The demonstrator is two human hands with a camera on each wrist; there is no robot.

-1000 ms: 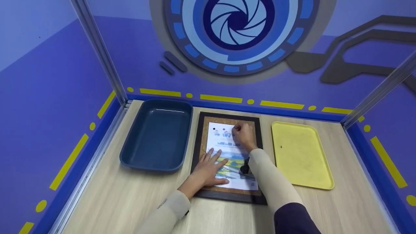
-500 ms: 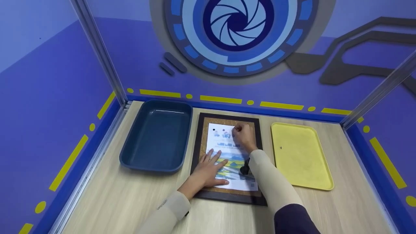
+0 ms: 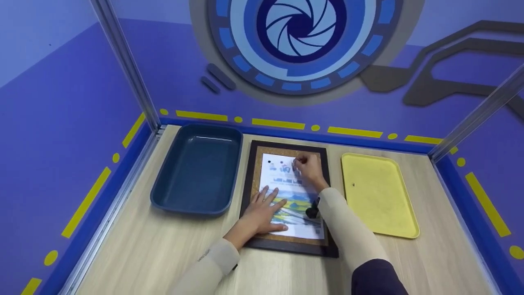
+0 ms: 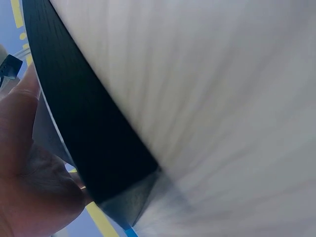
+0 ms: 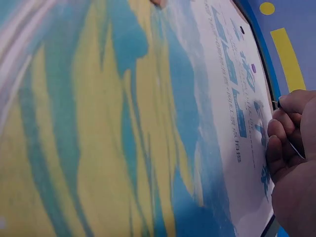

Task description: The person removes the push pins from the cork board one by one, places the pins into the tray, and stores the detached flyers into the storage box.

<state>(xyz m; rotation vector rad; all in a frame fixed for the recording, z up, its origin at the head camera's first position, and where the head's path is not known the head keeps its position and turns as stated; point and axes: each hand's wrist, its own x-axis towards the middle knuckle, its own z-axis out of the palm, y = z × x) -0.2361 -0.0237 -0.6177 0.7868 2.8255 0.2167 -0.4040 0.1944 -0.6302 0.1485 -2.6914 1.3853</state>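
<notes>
A printed poster (image 3: 301,231) with a landscape lies on a cork board (image 3: 254,180) in a dark frame. My left hand (image 3: 262,213) rests on its lower left part, fingers spread. In the left wrist view the hand (image 4: 34,163) shows beside the frame (image 4: 84,108). At the poster's upper right, my right hand (image 3: 310,169) pinches a small dark push pin (image 5: 279,104) between thumb and finger. Its thin point shows in the right wrist view, close over the top edge. A black pin (image 5: 242,30) and a purple pin (image 5: 254,68) sit along that edge.
A deep blue tray (image 3: 163,205) stands left of the board. To the right lies a shallow yellow tray (image 3: 380,196) with one tiny dark item (image 3: 353,184) on it. A purple wall (image 3: 172,73) closes off the table's back.
My right wrist and forearm have shifted slightly to the right, with the fingers staying near the poster's upper right. My left hand has stayed in place.
</notes>
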